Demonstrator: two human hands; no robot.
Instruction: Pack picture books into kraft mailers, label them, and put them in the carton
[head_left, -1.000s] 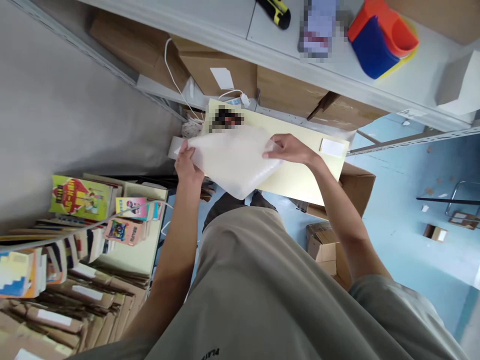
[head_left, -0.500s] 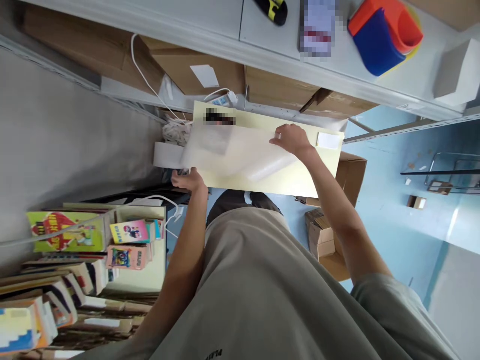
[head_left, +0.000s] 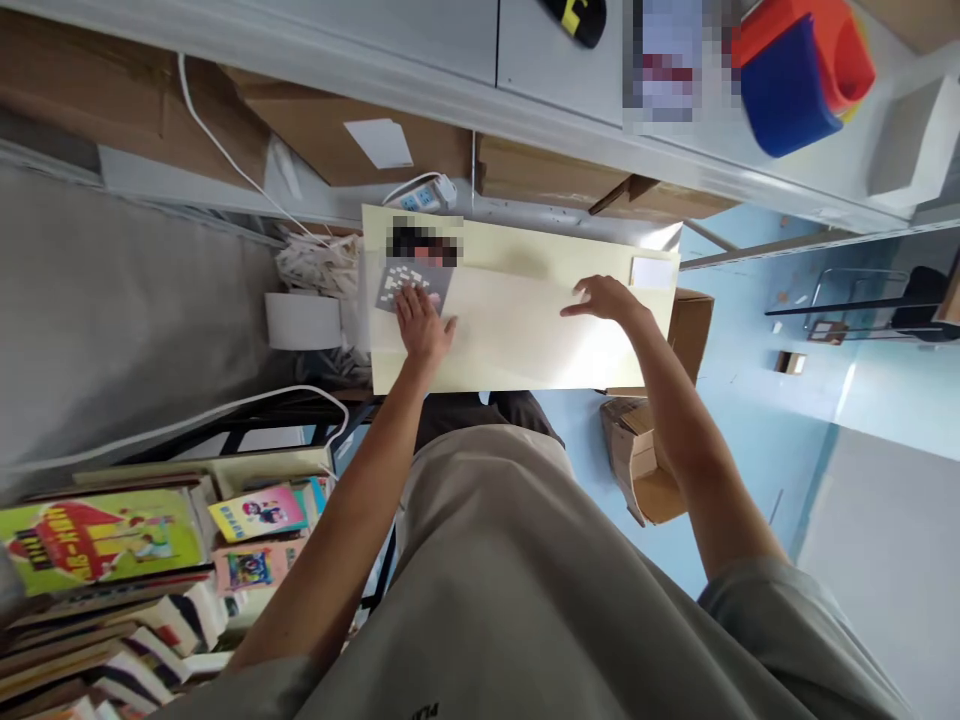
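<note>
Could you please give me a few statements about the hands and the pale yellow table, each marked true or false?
1. The left hand rests flat on a translucent sheet spread over the pale yellow table. True.
2. The right hand holds the blue and orange containers. False: they sit on the grey shelf above, untouched.
3. A small white label lies near the table's right corner. True.
4. The books are stacked on the yellow table. False: they lie at lower left, apart from it.
</note>
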